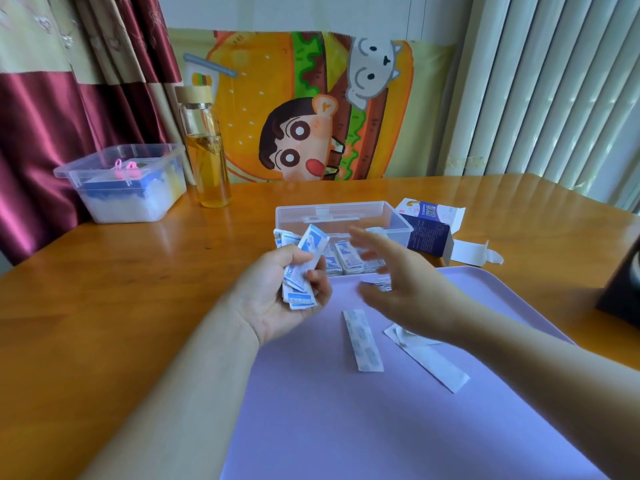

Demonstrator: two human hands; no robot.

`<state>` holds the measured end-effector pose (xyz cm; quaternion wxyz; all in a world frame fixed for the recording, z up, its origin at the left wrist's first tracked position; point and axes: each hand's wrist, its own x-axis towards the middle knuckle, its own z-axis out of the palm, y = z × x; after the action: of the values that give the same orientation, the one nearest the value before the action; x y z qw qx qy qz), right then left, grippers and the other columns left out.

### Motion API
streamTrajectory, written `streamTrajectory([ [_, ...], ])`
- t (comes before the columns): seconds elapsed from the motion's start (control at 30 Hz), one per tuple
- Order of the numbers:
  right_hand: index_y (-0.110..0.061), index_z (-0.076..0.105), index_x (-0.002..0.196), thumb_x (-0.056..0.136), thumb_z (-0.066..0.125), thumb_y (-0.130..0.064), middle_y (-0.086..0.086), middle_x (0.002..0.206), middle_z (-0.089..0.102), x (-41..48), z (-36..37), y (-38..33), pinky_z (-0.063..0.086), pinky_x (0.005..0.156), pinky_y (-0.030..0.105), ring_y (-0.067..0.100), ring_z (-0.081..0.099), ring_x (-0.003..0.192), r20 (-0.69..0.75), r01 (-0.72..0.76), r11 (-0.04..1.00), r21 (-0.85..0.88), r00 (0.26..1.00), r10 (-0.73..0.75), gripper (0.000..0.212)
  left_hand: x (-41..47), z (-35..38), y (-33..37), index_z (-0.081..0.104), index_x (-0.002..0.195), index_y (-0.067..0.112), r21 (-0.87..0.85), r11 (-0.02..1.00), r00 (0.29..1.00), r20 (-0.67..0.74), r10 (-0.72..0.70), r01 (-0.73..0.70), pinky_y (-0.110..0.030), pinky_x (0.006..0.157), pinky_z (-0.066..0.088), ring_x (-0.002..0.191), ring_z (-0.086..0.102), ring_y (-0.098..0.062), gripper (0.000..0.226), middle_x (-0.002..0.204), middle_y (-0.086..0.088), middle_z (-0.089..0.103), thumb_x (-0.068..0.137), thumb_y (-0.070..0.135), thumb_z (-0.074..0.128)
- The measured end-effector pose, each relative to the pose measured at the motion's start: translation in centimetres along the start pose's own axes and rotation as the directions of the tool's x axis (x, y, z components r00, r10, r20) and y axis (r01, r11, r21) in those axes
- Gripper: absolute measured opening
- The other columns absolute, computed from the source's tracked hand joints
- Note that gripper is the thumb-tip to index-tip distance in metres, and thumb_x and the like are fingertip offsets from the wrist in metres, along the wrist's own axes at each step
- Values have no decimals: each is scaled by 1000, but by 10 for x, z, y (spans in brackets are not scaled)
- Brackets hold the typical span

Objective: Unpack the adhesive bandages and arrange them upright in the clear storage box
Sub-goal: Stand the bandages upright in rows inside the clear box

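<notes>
It is a room in a home — behind the wooden table (138, 271) hang red curtains (45, 109), a cartoon burger cloth (311, 105) and white blinds (554, 91).

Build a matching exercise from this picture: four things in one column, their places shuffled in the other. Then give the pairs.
Things
1. bunch of bandages
2. glass bottle
3. blue carton
4. printed bandage strip

Places
A. flat on the purple mat
B. gripped in the left hand
C. lying right of the clear storage box
D. upright beside the lidded tub

Pairs: 1-B, 2-D, 3-C, 4-A
</notes>
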<state>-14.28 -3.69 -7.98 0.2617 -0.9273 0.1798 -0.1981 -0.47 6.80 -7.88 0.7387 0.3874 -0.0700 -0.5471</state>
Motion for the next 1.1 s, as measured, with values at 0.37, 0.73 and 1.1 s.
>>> streamTrajectory([
  [0.37, -38, -5, 147, 61, 86, -34, -17, 142, 24, -7, 18, -12, 30, 82, -6, -17, 38, 100, 73, 53, 996, 75, 996, -59, 125, -12, 9, -16, 61, 81, 8, 401, 911, 966, 189, -179, 90, -20, 49, 49, 60, 52, -11, 19, 64, -3, 56, 90, 2, 45],
  [0.73, -46, 35, 137, 75, 76, -34, -18, 144, 26, 2, -9, -18, 44, 90, 9, -4, 35, 128, 161, 138, 977, 161, 973, -164, 76, -13, 8, -16, 66, 90, 16, 578, 814, 966, 176, -189, 54, -15, 43, 39, 54, 50, -6, 14, 64, 3, 51, 92, 10, 54],
  [1.1, -36, 60, 109, 95, 44, -11, -16, 105, 59, 21, -33, -30, 51, 77, 21, 1, 61, 82, 237, 89, 992, -91, 969, -65, 33, -7, 4, -17, 67, 89, 10, 697, 717, 992, 104, -69, -24, -13, 41, 30, 60, 45, -7, 14, 64, 2, 51, 90, 21, 58],
])
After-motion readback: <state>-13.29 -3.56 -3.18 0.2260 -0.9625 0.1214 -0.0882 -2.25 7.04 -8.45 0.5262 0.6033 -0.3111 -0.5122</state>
